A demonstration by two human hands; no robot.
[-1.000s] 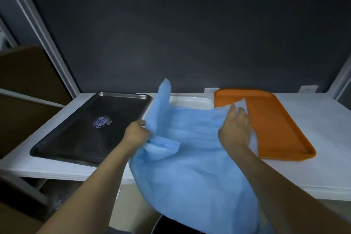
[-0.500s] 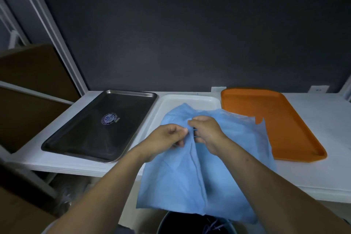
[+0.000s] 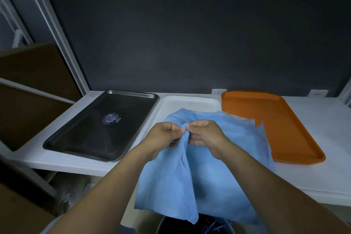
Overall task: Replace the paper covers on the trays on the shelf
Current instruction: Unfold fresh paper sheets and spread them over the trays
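Head view: a second ago I held the blue paper cover (image 3: 167, 186) spread wide, hands well apart; now my left hand (image 3: 165, 135) and right hand (image 3: 206, 133) have met at its middle, each pinching a fold of the sheet between curled fingers and thumb. I judge I am bunching the used cover to lift it off the white tray (image 3: 190, 99) and drop it into the bin (image 3: 180, 224) below. The sheet is thin, soft and creased. Its far part lies over the white tray, one ragged corner overlaps the orange tray (image 3: 281, 119), and the rest hangs past the shelf (image 3: 313, 173) edge above the bin. The steel tray (image 3: 98, 138) lies bare
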